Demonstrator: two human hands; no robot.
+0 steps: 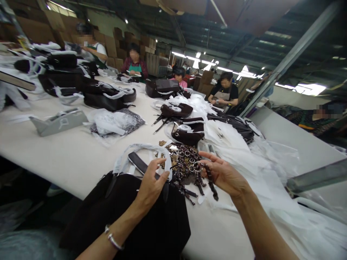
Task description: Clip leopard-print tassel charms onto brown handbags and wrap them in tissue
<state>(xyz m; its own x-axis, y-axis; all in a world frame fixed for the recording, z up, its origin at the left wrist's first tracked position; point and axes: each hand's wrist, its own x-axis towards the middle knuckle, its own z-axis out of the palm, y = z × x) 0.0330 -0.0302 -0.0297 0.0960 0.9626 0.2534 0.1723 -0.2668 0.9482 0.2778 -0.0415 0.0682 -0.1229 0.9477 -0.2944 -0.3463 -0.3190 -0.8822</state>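
A dark brown handbag (pixel 130 213) stands at the table's front edge, its looped handle (pixel 121 164) wrapped in white padding. My left hand (pixel 151 184) is over the bag beside the handle, thumb and fingers apart; whether they touch the wrapping I cannot tell. To the right, my right hand (pixel 226 177) grips a dark patterned bag charm (pixel 210 180) with a metal ring, the short strap hanging down from the fingers. Between the hands lies a pile of similar charms (pixel 185 159) with silver rings and dark straps.
Behind the pile are small dark bags (pixel 188 131) and white wrapping sheets (pixel 230 144). A grey tape dispenser (pixel 61 122) and a plastic bag (pixel 116 122) lie left. More handbags (pixel 105 95) are heaped beyond. Several people sit around the table; a metal post (pixel 292 54) slants at right.
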